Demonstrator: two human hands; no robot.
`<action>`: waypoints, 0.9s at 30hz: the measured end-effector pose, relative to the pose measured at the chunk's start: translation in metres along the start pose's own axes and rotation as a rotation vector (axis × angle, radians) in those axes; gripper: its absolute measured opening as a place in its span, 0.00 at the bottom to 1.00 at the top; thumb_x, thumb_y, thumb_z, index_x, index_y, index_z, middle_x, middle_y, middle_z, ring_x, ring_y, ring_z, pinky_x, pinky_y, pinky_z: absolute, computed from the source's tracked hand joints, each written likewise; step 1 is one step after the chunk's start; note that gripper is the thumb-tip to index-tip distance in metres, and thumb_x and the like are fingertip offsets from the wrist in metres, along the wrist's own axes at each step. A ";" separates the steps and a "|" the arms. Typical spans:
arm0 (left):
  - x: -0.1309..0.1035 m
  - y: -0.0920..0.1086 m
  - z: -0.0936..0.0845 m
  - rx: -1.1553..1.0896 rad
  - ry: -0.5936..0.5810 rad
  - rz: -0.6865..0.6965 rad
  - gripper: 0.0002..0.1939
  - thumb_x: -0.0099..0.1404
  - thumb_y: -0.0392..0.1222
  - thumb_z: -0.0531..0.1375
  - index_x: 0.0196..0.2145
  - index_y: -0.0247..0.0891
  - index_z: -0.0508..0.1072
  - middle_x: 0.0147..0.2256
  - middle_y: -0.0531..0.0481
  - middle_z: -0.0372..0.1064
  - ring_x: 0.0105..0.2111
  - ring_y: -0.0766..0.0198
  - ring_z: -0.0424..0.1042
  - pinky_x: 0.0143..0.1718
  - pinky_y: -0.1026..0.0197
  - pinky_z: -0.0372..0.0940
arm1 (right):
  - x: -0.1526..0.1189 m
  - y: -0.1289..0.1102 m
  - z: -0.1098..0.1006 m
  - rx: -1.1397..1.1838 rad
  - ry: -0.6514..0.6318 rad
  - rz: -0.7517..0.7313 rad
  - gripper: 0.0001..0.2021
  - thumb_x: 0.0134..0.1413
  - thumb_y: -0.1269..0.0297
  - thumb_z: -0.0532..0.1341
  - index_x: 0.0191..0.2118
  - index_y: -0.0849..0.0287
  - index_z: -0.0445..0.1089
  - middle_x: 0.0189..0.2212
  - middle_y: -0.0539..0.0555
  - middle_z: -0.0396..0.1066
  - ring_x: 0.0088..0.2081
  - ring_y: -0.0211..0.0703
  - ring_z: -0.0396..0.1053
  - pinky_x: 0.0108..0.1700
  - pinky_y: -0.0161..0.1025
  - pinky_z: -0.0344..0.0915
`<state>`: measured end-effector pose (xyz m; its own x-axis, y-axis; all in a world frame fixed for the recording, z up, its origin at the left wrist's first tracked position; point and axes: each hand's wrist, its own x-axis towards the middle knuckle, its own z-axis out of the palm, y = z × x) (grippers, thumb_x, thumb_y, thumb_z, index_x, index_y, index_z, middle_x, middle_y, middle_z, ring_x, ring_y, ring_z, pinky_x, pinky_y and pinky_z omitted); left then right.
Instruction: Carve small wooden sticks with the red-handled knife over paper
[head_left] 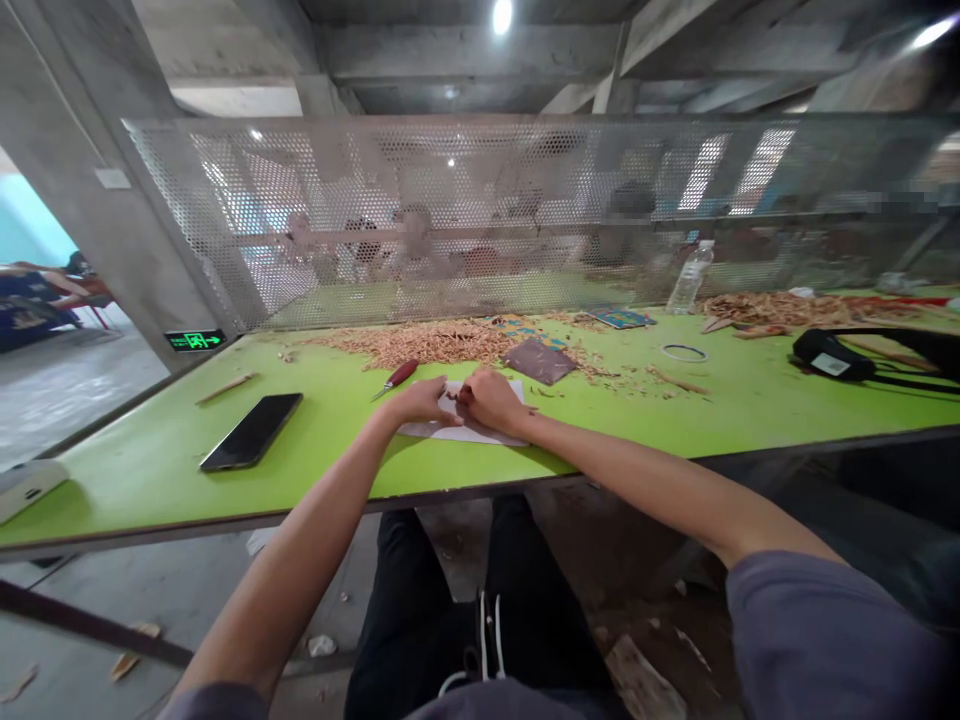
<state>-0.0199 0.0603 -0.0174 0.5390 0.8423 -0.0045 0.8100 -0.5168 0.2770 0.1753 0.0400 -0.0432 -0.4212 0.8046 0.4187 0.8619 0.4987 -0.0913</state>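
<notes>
A white sheet of paper point(511, 437) lies on the green table, under both hands. My left hand point(421, 402) rests on its left side, thumb stretched out to the right, and appears to hold nothing. My right hand point(493, 402) is closed in a pinch on a small dark brown piece point(464, 394) just above the paper; its kind cannot be made out, and the fingers hide most of it. A carving knife with a red handle point(405, 373) lies behind my left hand. Right behind the hands is a dark brown flat sheet point(538, 361).
Wood shavings point(442, 343) are heaped along a perforated metal screen point(450, 230). A phone point(252, 432) and a wooden stick point(226, 388) lie left. To the right are a water bottle point(691, 278), a white ring point(683, 352) and a black strapped device point(832, 356). People sit beyond the screen.
</notes>
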 end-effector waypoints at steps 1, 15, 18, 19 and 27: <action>0.000 -0.001 0.000 -0.004 -0.005 0.003 0.42 0.50 0.68 0.67 0.53 0.35 0.69 0.52 0.37 0.73 0.51 0.43 0.72 0.47 0.55 0.65 | 0.000 0.000 0.000 0.011 0.006 -0.005 0.12 0.60 0.70 0.58 0.36 0.67 0.80 0.37 0.64 0.78 0.39 0.48 0.71 0.43 0.38 0.58; 0.002 -0.003 0.003 -0.015 0.012 0.010 0.44 0.50 0.66 0.69 0.57 0.37 0.69 0.53 0.38 0.74 0.53 0.41 0.71 0.51 0.54 0.64 | 0.000 0.004 0.003 0.136 0.040 0.017 0.11 0.58 0.71 0.59 0.35 0.64 0.81 0.35 0.60 0.78 0.38 0.45 0.71 0.43 0.37 0.58; 0.002 -0.002 0.002 -0.008 0.006 0.014 0.43 0.50 0.67 0.68 0.56 0.37 0.70 0.53 0.38 0.73 0.53 0.41 0.71 0.50 0.55 0.64 | 0.000 0.005 0.004 0.169 0.048 -0.008 0.10 0.57 0.71 0.60 0.36 0.64 0.81 0.35 0.59 0.78 0.38 0.45 0.70 0.42 0.36 0.58; 0.002 -0.002 0.001 0.001 0.001 0.014 0.43 0.50 0.68 0.68 0.55 0.37 0.69 0.53 0.38 0.73 0.53 0.41 0.71 0.50 0.55 0.64 | 0.000 0.005 0.004 0.166 0.042 0.007 0.11 0.57 0.71 0.60 0.35 0.64 0.81 0.35 0.59 0.78 0.37 0.45 0.70 0.41 0.37 0.58; 0.000 -0.001 0.001 0.020 0.002 0.012 0.41 0.51 0.68 0.67 0.53 0.37 0.70 0.52 0.38 0.74 0.53 0.41 0.71 0.49 0.55 0.64 | -0.001 0.002 -0.002 0.129 0.022 0.024 0.10 0.58 0.70 0.60 0.34 0.64 0.80 0.34 0.60 0.79 0.36 0.45 0.70 0.39 0.37 0.57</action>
<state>-0.0203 0.0607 -0.0181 0.5485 0.8362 0.0009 0.8078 -0.5301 0.2576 0.1780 0.0399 -0.0420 -0.3931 0.8105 0.4342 0.8278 0.5175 -0.2166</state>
